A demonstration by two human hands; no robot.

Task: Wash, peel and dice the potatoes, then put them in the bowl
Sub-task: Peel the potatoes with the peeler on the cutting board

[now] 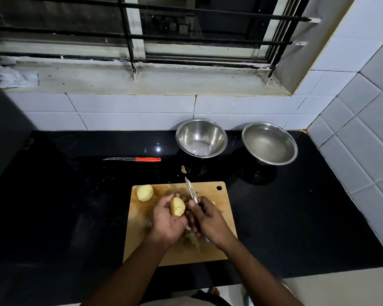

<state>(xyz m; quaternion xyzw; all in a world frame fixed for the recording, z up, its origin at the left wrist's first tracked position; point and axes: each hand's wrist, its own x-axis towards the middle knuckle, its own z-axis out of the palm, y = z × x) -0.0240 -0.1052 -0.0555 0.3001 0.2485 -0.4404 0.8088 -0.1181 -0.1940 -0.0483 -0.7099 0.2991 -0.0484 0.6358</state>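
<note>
Peeling stage: left hand [167, 219] cupping pale yellow half-peeled potato [177, 206] above wooden chopping board [221, 219], right hand [210, 219] gripping steel-bladed peeling knife [191, 191]; next, turning potato to bare remaining skin

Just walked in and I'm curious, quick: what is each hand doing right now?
Left hand: fingers curled round a potato, holding it above the cutting board.
Right hand: fingers gripping a peeler, blade pointing away.
</note>
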